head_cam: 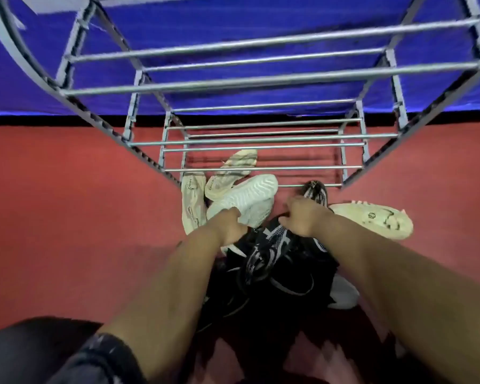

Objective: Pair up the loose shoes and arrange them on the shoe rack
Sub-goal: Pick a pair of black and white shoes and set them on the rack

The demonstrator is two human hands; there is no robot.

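A heap of loose shoes lies on the red floor in front of the metal shoe rack (261,79). My left hand (230,225) grips the white sneaker (250,200), which lies sole up. My right hand (302,217) grips a black-and-white sneaker (272,242) on top of the dark pile. Another black-and-white shoe (315,191) touches the rack's lowest bar. Two beige sandals (191,203) (233,170) lie at the left, one partly under the rack. A cream shoe (372,218) lies sole up at the right.
The rack's tiers of silver bars rise above the pile, all bare. A blue wall (261,29) stands behind it. More black shoes (275,286) and a white one (344,295) lie between my arms. My dark-clad knee (39,353) is at the lower left.
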